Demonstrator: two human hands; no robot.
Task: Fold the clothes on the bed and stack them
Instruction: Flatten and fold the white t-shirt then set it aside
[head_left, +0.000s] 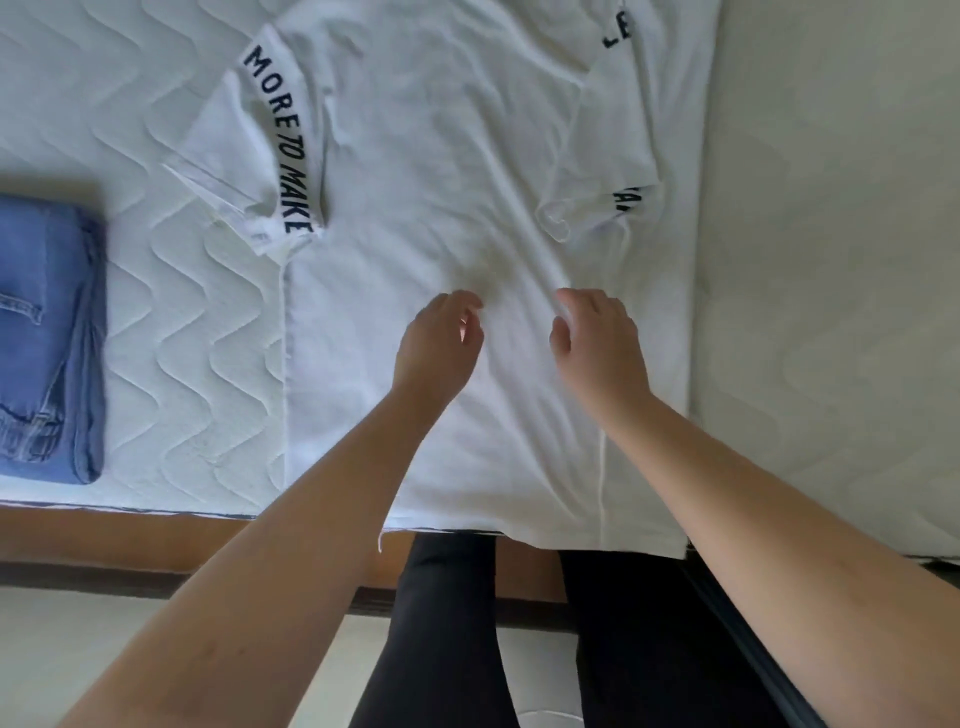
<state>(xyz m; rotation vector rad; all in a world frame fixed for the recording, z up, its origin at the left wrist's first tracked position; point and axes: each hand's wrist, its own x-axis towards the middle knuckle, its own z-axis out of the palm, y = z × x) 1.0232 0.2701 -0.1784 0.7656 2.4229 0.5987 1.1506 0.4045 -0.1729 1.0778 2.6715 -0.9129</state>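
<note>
We look down at a white shirt (441, 182) spread flat on the bed (182, 338), filling the middle of the view from 12 o'clock down to the near edge at 6 o'clock, where its hem hangs slightly over the mattress side. Its left sleeve (249, 156) lies out toward 10 o'clock, with a dark band of lettering reading "MORE TO MAKE" running along it. The right sleeve (613, 171) is at 1 o'clock, folded in over the body of the shirt, with part of its dark lettering showing.

Our left hand (436, 343) is over the lower middle of the shirt, fingers (467, 304) loosely curled and pointing toward 12 o'clock; they hold no fabric that we can make out. Our right hand (597, 338) is just beside it toward 3 o'clock, also over the shirt, fingers relaxed and slightly bent, gripping nothing visible. The two hands are near each other but apart, with a soft crease of cloth running between them. Whether the fingertips touch the cloth we cannot tell.

At 9 o'clock, well apart from the shirt, folded blue jeans (47, 343) lie on the quilted mattress. Below the bed edge, at 6 o'clock, we see our legs in black trousers (447, 623) above a pale floor (78, 649).
</note>
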